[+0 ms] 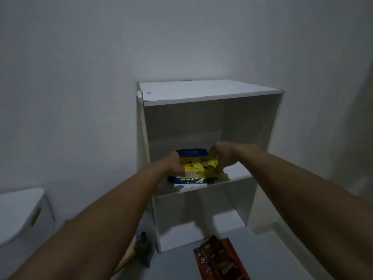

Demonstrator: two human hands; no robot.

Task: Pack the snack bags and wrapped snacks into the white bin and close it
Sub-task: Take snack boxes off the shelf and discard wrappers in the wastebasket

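On the middle shelf of a white open shelf unit (210, 102) lies a small stack of snacks: a yellow snack box (198, 165) on top of blue snack bags (191, 154). My left hand (174, 163) grips the stack's left side and my right hand (223, 156) grips its right side. The white bin (22, 217), with its lid on and a slot handle, stands on the floor at the far left. Red and brown wrapped snacks (219, 259) lie on the floor in front of the shelf unit.
A cone-shaped wrapped snack (139, 247) lies on the floor by the unit's lower left corner. The unit stands against a plain white wall. Its bottom compartment holds nothing I can see.
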